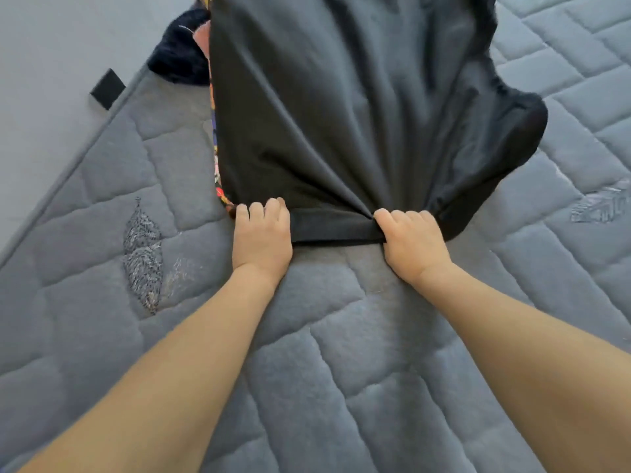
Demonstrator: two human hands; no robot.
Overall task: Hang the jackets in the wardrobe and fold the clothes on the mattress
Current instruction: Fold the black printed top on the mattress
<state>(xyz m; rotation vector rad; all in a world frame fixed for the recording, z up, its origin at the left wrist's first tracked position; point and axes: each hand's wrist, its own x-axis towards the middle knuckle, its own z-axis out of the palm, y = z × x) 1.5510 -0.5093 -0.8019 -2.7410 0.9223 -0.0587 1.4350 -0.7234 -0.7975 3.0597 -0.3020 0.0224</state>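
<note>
Folding step in hand, judging by the grip: both hands hold the near hem of a black garment spread on the grey quilted mattress, roughly mid-width & running away toward the far edge. Left hand has fingers curled round the hem's left corner; right hand grips the hem further right, cloth bunched into radiating creases — fabric pulled taut between them. One rounded flap of the garment sticks out to the right, prob. a sleeve, can't tell for sure. Next move likely calls for keeping both grips, smoothing the creases, then carrying the hem toward the far end for a clean fold w/ edges matched. No containers visible, no wardrobe in view. Under the garment's left edge a colourful patterned cloth peeks out; a dark fuzzy item sits near the mattress's far left edge — a black tab just off that edge.
</note>
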